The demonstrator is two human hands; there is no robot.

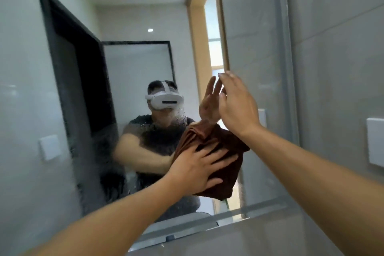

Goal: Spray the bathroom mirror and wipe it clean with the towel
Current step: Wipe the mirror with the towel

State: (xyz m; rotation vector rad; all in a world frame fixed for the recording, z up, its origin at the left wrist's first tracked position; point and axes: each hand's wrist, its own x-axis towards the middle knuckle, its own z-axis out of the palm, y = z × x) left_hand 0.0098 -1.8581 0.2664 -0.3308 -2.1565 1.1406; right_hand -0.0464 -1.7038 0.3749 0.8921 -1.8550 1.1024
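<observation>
The bathroom mirror (135,64) fills most of the view, with spray droplets spread over its middle and lower left. A brown towel (226,174) is pressed flat against the glass at lower centre. My left hand (199,164) lies spread on the towel with fingers apart, holding it to the mirror. My right hand (236,104) is raised just above the towel, palm toward the glass, fingers straight and holding nothing. Its reflection meets it in the mirror. No spray bottle is in view.
The mirror's right edge (288,89) meets a grey tiled wall carrying a white wall plate (374,143). A ledge (187,233) runs along the mirror's bottom edge. The reflection shows a person wearing a headset, a dark door frame and a doorway.
</observation>
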